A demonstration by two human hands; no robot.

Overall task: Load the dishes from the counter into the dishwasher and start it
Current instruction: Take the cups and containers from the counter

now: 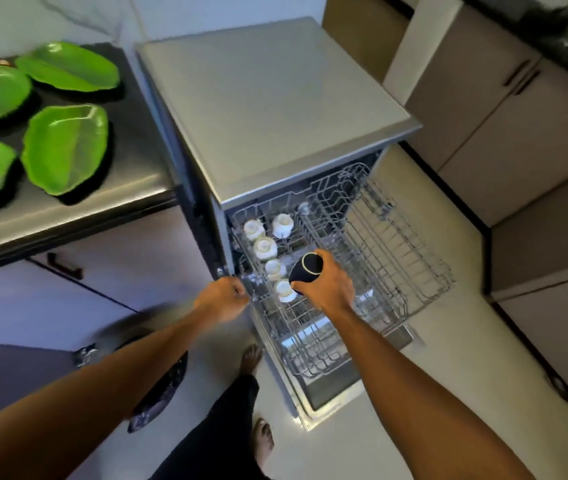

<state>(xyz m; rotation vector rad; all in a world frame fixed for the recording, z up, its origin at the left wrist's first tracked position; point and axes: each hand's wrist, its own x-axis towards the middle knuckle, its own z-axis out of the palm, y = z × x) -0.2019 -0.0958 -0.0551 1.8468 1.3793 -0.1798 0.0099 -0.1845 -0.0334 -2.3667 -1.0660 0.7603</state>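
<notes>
Dishwasher [275,109]: a freestanding grey machine beside the cabinets, with its door [331,400] let down toward the person's bare feet.
Surface [137,188]: a dark top to the left of the machine, still carrying dishes.
Upper rack [396,258]: pulled well out over the door. Its right side is bare wire, and the loading has gone along its left side.
Green plates [66,148]: four leaf-shaped plates lying flat on the surface, well apart from the machine and not yet loaded.
Right hand [327,289]: held over the middle of the upper rack, with the fingers grasping the dark cup from the side.
Left hand [225,299]: the fingers are clenched just beside the rack's front left corner. Whether they grip a wire there is too blurred to tell.
Dark cup [306,268]: held just above the rack, tilted, close to the right of the white row. A round end with a pale ring faces up, but I cannot say whether it is the mouth or the foot.
White cups [265,247]: five small ones standing in a line down the rack's left side.
Step in hand: placing the dark cup into the upper rack, by my reading. The task looks partly done, with the cups nearly in and the plates waiting.
Next move calls for: setting the cup mouth down into a free slot beside the white row without knocking them, then letting go. The plates would follow, likely into a lower rack, before the door is closed and the machine started.
</notes>
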